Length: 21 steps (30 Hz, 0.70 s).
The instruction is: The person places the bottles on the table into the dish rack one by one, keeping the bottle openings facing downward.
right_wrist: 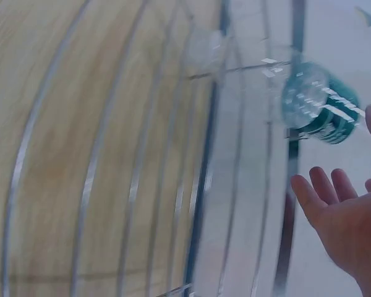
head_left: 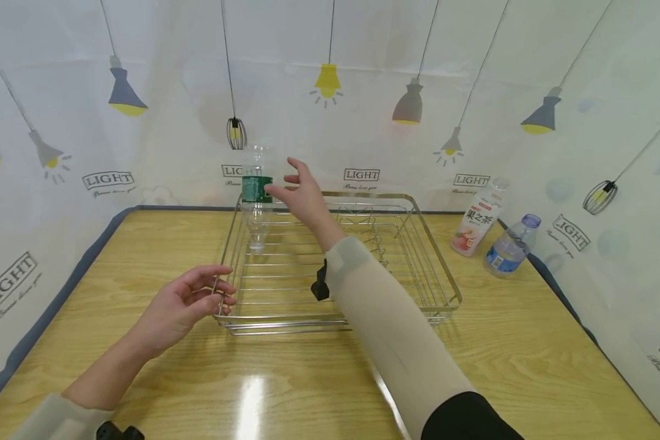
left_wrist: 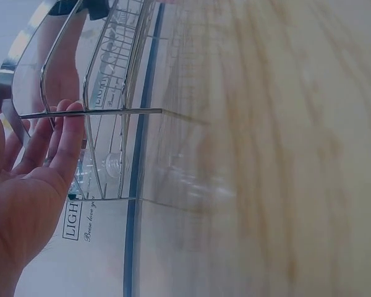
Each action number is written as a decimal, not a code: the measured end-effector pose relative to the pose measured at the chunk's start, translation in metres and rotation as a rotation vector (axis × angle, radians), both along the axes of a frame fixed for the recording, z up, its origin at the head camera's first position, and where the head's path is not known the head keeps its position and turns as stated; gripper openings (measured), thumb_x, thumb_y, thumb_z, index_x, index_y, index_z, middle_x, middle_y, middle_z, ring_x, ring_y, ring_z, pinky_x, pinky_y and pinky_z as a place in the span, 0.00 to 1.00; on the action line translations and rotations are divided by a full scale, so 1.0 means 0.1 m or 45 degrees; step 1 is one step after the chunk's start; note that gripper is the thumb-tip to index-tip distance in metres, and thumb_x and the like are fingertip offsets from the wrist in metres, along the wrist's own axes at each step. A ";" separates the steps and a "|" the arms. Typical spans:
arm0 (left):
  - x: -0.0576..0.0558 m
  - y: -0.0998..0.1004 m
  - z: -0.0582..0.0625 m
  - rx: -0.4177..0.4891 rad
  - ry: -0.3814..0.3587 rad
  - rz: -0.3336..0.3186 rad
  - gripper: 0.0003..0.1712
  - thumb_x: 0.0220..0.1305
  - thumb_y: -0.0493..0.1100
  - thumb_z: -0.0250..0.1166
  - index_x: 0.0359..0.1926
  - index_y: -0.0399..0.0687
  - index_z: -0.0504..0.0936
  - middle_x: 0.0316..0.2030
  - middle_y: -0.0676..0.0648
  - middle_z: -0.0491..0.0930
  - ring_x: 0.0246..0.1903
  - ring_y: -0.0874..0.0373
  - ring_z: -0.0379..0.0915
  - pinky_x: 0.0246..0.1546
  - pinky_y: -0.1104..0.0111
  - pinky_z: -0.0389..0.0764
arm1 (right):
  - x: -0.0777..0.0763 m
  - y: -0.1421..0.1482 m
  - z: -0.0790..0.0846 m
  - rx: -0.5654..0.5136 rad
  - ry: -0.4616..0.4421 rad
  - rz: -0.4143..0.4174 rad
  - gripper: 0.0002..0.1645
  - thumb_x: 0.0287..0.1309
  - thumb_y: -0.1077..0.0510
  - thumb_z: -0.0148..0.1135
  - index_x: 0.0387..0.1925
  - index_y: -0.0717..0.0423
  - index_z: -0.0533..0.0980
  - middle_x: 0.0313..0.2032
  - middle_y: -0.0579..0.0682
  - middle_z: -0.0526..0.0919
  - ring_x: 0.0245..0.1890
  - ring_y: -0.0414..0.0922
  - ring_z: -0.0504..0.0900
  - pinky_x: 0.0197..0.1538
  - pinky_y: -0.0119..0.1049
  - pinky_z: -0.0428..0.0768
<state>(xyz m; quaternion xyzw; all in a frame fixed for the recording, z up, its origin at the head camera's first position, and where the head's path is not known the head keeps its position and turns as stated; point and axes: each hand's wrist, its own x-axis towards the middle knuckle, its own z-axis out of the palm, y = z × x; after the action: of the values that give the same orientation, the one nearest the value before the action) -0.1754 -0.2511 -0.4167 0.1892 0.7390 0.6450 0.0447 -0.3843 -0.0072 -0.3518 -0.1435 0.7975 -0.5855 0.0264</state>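
A clear plastic bottle with a green label (head_left: 256, 189) stands at the back left of a metal wire dish rack (head_left: 338, 319), its narrow end seemingly downward among the wires. Beside the label is my right hand (head_left: 307, 197), fingers spread; one fingertip overlaps the label in the head view. The right wrist view shows that hand (right_wrist: 343, 216) with a gap between most fingers and the bottle (right_wrist: 321, 105). My left hand (head_left: 178, 308) holds the rack's front left corner, fingers bent around the wires. In the left wrist view, the fingertips meet a rack wire (left_wrist: 120, 112).
Right of the rack stand a pink-and-white labelled bottle (head_left: 475, 221) and a clear bottle with a blue label and purple cap (head_left: 511, 247). A wood-grain table (head_left: 286, 385) lies underneath. Behind it hangs a white sheet (head_left: 363, 134) printed with lamps.
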 end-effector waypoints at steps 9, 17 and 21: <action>0.01 0.01 -0.03 -0.009 0.033 -0.001 0.25 0.81 0.32 0.62 0.74 0.46 0.75 0.55 0.46 0.87 0.51 0.58 0.90 0.50 0.67 0.92 | 0.17 0.07 0.45 -0.260 0.123 0.013 0.48 0.73 0.45 0.74 0.85 0.39 0.61 0.72 0.54 0.78 0.70 0.51 0.81 0.71 0.49 0.83; 0.00 -0.01 -0.05 0.001 0.035 0.004 0.24 0.82 0.32 0.61 0.74 0.45 0.75 0.54 0.46 0.87 0.50 0.59 0.90 0.50 0.66 0.93 | 0.40 0.45 0.84 -0.397 0.214 0.113 0.39 0.74 0.52 0.72 0.80 0.49 0.67 0.69 0.56 0.80 0.66 0.50 0.84 0.69 0.43 0.86; -0.01 -0.01 -0.05 -0.019 0.027 0.012 0.24 0.82 0.32 0.61 0.74 0.46 0.75 0.54 0.45 0.86 0.50 0.60 0.90 0.50 0.66 0.93 | 0.54 0.76 0.99 -0.391 0.248 0.125 0.37 0.75 0.55 0.71 0.79 0.51 0.68 0.69 0.55 0.80 0.67 0.49 0.83 0.69 0.44 0.86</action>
<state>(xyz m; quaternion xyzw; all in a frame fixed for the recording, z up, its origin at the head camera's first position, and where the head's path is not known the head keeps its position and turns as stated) -0.1760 -0.2517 -0.4216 0.1923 0.7451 0.6376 0.0352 -0.3306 0.0684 -0.2528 -0.2405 0.6895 -0.6817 -0.0444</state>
